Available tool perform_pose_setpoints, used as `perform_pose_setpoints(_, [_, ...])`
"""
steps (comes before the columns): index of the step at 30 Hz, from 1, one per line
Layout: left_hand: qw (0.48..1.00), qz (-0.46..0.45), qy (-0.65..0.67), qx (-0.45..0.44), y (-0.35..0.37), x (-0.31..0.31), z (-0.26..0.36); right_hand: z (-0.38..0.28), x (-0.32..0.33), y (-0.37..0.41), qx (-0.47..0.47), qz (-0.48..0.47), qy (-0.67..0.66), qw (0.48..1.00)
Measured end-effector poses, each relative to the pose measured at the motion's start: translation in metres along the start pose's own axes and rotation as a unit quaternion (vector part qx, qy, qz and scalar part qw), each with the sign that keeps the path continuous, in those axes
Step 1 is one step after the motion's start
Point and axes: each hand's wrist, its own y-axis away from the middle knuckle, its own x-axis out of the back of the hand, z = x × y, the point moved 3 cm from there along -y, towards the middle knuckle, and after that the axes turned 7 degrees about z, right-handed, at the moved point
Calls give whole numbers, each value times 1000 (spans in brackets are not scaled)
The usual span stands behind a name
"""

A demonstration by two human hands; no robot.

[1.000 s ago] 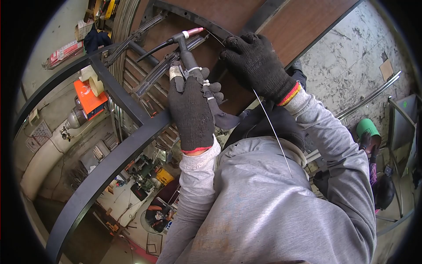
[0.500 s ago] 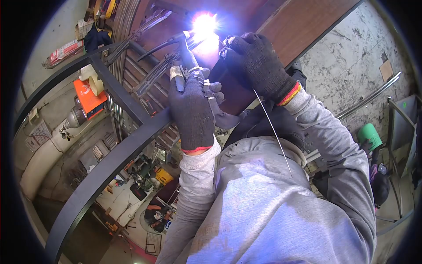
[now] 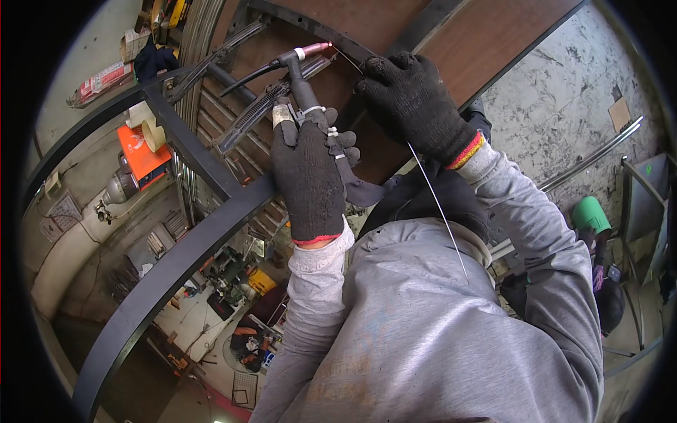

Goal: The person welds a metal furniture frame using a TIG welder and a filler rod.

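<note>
Gloved in dark knit, my left hand (image 3: 310, 169) is closed around the handle of a welding torch (image 3: 302, 88). The torch's pink nozzle points right, towards a dark metal bar (image 3: 317, 27), and its tip shows no bright arc. To the right, my right hand (image 3: 412, 102), in a dark glove with a red and yellow cuff, pinches a thin filler rod (image 3: 441, 208). One end of the rod reaches the nozzle tip; the other trails down over the grey sweatshirt.
A curved dark metal frame (image 3: 151, 282) crosses the left side. Reddish-brown panels (image 3: 486, 42) lie ahead. An orange box (image 3: 143, 155) is at left. A person (image 3: 250, 345) shows at the lower middle, and a green object (image 3: 591, 215) is at right.
The bright welding arc at the torch tip has gone out, and the nozzle and metal bar now show. Both hands stay in almost the same place.
</note>
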Motion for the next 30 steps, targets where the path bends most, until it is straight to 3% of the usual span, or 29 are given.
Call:
perform_pose_setpoints(13, [998, 13, -67, 0, 1, -2, 5, 0, 3, 1, 4, 42, -20, 999])
perform_pose_setpoints(15, [1000, 8, -5, -24, -1, 0, -3, -1, 1, -2, 1, 11, -4, 1000])
perform_pose_setpoints(30, [1000, -1, 1, -17, 0, 0, -2, 1, 0, 0, 2, 13, 1, 1000])
